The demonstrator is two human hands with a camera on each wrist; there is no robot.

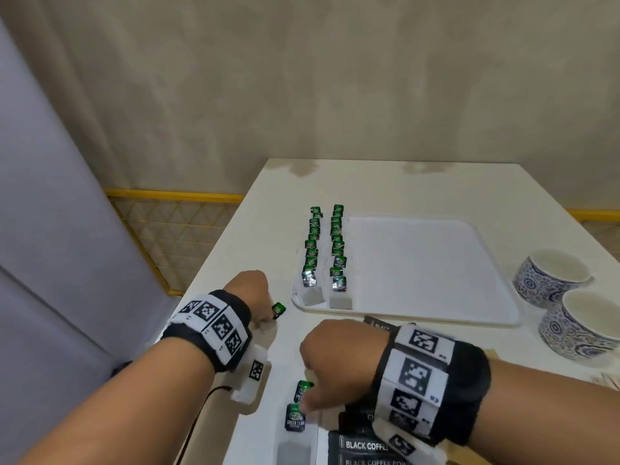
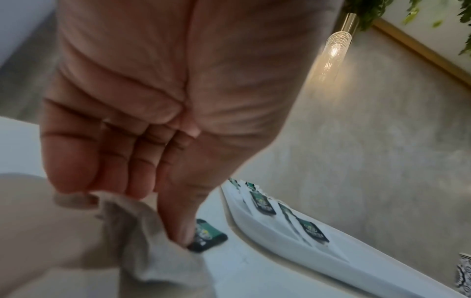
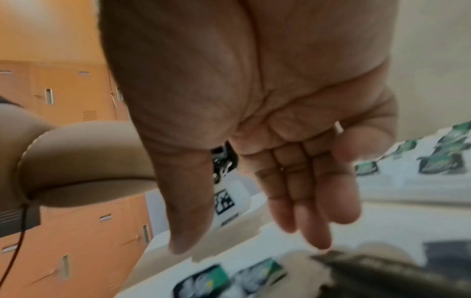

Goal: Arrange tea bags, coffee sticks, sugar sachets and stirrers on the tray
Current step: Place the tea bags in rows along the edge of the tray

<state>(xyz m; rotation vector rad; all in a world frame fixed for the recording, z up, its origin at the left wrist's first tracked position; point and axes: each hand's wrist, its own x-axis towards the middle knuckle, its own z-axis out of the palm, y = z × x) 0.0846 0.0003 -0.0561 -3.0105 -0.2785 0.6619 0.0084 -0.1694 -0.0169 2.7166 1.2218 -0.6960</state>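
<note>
Tea bags [image 1: 323,250] sit in two rows on tray [image 1: 436,317]; left hand [image 1: 250,293] pinches another, right hand [image 1: 330,357] reaches with relaxed fingers toward bench leftovers; coffee sticks [image 1: 364,446] not yet placed

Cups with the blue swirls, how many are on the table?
2. One cup stands right of the tray, the other cup just in front of it, nearer the person. More may sit outside the picture.

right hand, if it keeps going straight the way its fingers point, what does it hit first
The right hand, fingers straight and empty, points down at the loose tea bags lying on the table near the black coffee sticks. It would most likely meet those tea bags first, though blur leaves the gap unclear.
</note>
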